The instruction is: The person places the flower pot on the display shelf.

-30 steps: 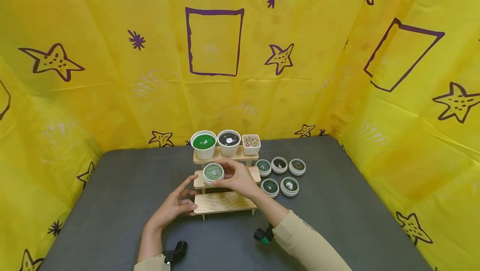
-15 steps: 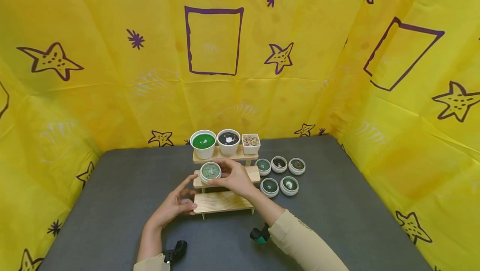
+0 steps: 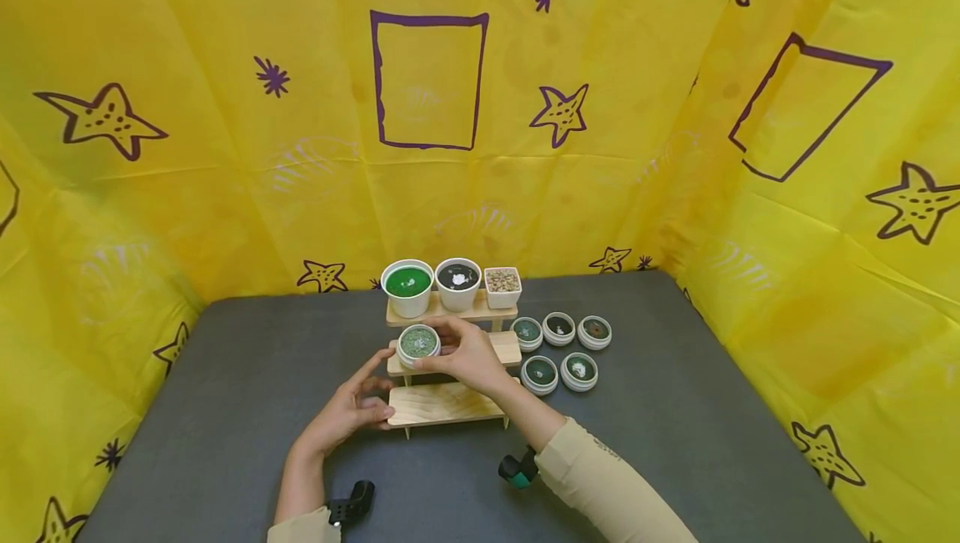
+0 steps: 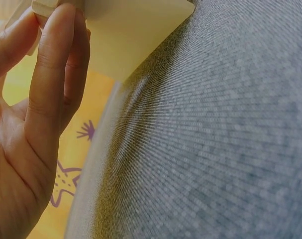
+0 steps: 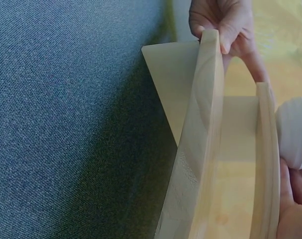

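Note:
A three-tier wooden stand point(image 3: 450, 404) stands in the middle of the grey table. My left hand point(image 3: 345, 418) pinches the left end of its lowest shelf between thumb and fingers, and the index finger reaches up to the middle shelf point(image 5: 266, 159), as the right wrist view shows. My right hand point(image 3: 472, 359) holds a small round white pot point(image 3: 418, 343) with speckled green contents by its right side. That pot is upright at the left end of the middle shelf, its base right at the board. In the left wrist view, the left fingers point(image 4: 49, 64) overlap the shelf end.
On the top shelf are a white cup of green contents point(image 3: 407, 289), one of dark contents point(image 3: 458, 284) and a square cup of beige bits point(image 3: 502, 288). Several small pots point(image 3: 579, 372) sit right of the stand. A yellow curtain point(image 3: 450, 209) surrounds the table.
My right hand has moved slightly left along the middle shelf with the pot, toward the shelf's left end. The left hand stays on the stand.

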### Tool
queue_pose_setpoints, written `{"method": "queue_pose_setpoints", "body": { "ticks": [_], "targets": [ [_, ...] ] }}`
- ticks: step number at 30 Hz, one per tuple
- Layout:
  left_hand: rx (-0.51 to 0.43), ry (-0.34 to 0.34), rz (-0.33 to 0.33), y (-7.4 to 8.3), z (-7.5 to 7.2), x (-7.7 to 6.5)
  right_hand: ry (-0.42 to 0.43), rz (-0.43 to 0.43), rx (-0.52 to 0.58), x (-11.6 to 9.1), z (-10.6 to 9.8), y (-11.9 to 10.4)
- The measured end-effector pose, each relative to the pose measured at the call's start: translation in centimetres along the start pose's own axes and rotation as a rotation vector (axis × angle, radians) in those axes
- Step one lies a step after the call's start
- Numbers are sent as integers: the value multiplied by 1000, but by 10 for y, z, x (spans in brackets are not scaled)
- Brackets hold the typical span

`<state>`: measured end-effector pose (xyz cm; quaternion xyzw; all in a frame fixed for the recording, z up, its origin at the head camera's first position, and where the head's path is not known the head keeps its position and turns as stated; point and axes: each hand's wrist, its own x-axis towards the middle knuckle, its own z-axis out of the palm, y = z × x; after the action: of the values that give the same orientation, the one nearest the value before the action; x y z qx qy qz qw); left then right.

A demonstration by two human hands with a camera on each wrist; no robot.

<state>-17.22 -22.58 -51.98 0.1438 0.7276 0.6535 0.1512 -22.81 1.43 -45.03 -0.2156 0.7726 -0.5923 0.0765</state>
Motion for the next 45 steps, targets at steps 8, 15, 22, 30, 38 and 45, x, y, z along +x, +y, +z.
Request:
{"method": "queue_pose_setpoints", "body": {
  "ticks": [8, 15, 22, 30, 38, 45],
  "targets": [
    [2, 7, -18, -2, 1, 1, 30, 16, 16, 1, 3, 0],
    [7, 4, -1, -3, 1, 1, 48, 23, -6, 1, 3, -2],
    [-3, -1, -3, -4, 1, 2, 44, 23, 0, 0, 2, -3],
    [-4, 0, -8, -4, 1, 1, 29, 16, 31, -3, -2, -1],
    [-5, -7, 11, -3, 0, 0, 40, 23, 87, -7, -12, 4],
    [1, 0, -1, -1, 1, 1, 63, 21, 95, -14, -27, 5]
  ]
}}
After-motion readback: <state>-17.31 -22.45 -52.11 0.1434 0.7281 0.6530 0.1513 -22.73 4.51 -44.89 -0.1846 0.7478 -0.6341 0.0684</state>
